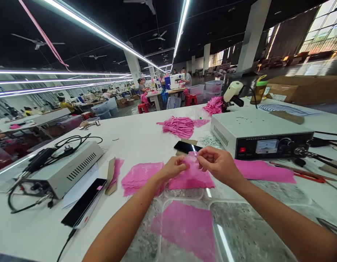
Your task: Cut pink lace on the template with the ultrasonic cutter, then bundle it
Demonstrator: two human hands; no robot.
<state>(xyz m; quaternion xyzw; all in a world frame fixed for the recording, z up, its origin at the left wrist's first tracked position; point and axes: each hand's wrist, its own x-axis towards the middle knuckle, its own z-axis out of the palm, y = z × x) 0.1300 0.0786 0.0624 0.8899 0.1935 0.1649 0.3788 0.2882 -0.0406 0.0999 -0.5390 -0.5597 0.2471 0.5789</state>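
Pinched narrowly between thumb and forefinger of the left hand, and at the curled, closely gathered fingertips of the right hand: a pink lace piece, raised between the two above a white workbench. Partly covered by fingers, the exact grip points; hard to trace, the lower edge of the lace, lost against a same-coloured lace stack just below. Cut off at the frame's bottom, both forearms and a clear plastic layer with rounded ridges and streaks of glare; also there, a loose pink sheet, on or under the plastic, cannot tell which. In looks, thin and sheer, with a pale, see-through upper part and an uneven edge. Beside the left wrist, a second lace pile, layered and wavy-edged. Just behind the hands, a black smartphone, its near edge partly covered; farther back, a heap of pink straps. To the right, a grey metal control unit with needle meter and red switch; to the left, another metal unit beneath a tangled black cable. Beyond, small and indistinct, people at sewing machines under long fluorescent tubes.
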